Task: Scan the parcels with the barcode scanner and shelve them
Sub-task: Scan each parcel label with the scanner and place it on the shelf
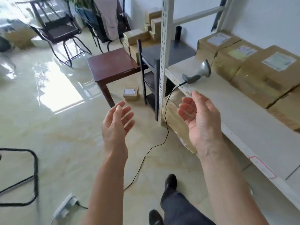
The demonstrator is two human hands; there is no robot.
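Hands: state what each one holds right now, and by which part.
Nothing is held. The left hand and right hand are both open and empty, palms facing each other. The barcode scanner lies untouched on the shelf.

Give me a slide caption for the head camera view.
Both hands empty, scanner resting on shelf beside parcels.

A small parcel storeroom, probably within an office: white slotted-steel shelving (243,101) on the right holds taped cardboard parcels (266,73), more boxes (138,36) are stacked far off, blurred office chairs (60,30) beyond.
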